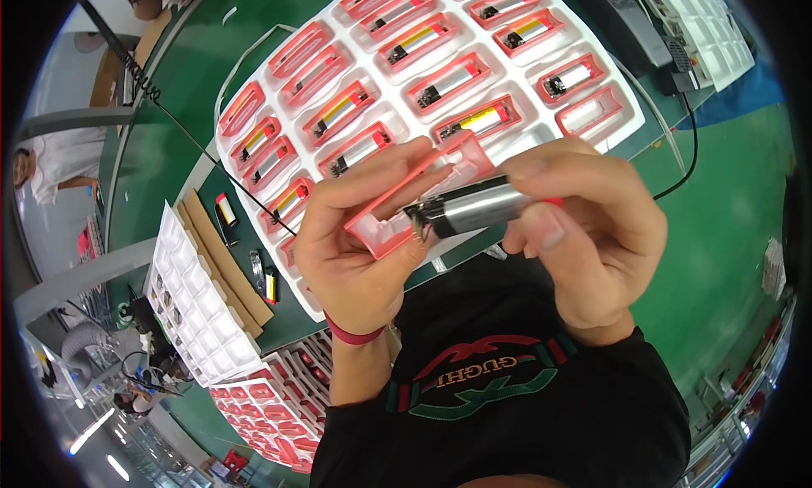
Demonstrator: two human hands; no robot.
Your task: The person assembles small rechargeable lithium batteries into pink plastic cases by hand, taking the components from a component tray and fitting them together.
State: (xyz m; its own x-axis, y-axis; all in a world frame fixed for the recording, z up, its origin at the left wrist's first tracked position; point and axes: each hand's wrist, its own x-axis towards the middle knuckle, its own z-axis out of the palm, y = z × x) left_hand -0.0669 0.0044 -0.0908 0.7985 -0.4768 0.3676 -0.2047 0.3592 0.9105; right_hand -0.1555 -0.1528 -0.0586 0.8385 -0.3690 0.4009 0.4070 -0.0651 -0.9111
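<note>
My left hand [351, 264]: fingers clamped round pink shell [380, 231]. My right hand [605, 230]: fingers clamped on silver cylinder [480, 207], over white tray's [385, 90] near edge.

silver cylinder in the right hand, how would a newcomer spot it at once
Find the big white tray of pink shells. Over its lower edge, the left hand cups another pink shell; the right hand pinches the silver cylinder against it in view. Unlike similar cylinders lying in the tray, this one is held up.

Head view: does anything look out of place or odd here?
A cylindrical part and a second one lie loose on the green tabletop beside the white tray, whereas similar parts sit in pink shells inside it. Nothing looks spilled.
</note>
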